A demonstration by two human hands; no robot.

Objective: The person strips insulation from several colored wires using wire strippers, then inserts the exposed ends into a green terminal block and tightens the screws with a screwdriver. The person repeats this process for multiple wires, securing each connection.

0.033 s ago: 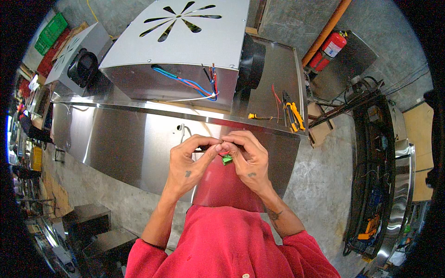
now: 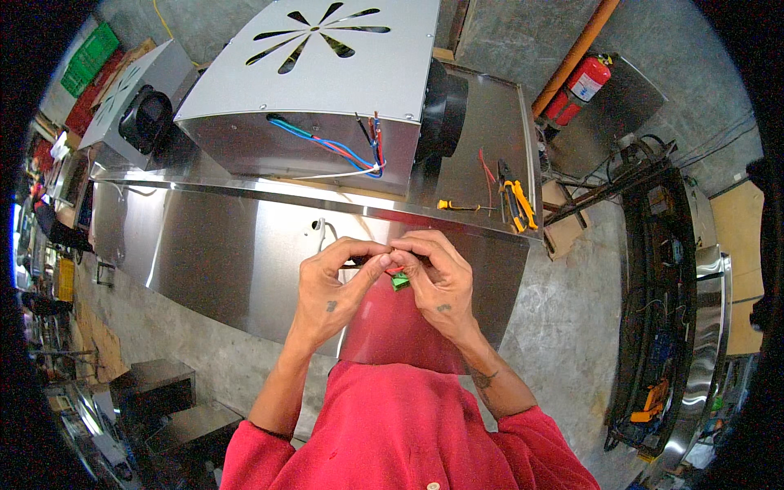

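My left hand [image 2: 327, 290] and my right hand [image 2: 441, 282] meet fingertip to fingertip over the metal surface in front of my body. Both are closed in a pinch, thumbs against forefingers. Just below the right thumb a small green and red piece [image 2: 400, 282] sticks out; its exact kind is too small to tell. The right fingers hold it. Whatever lies between the left fingertips is hidden. Something dark shows behind the left fingers. Beyond the hands stands a big metal box [image 2: 302, 155] with a bundle of blue, red and black wires [image 2: 335, 149] coming out of its front.
A yellow-handled screwdriver [image 2: 457, 206] and yellow-handled pliers [image 2: 521, 204] lie on the metal bench [image 2: 478, 122], beside thin red wires [image 2: 487, 171]. A second metal box [image 2: 135, 98] sits at the far left. A fire extinguisher [image 2: 590, 77] stands far right. A grey cable [image 2: 321, 233] pokes through a hole.
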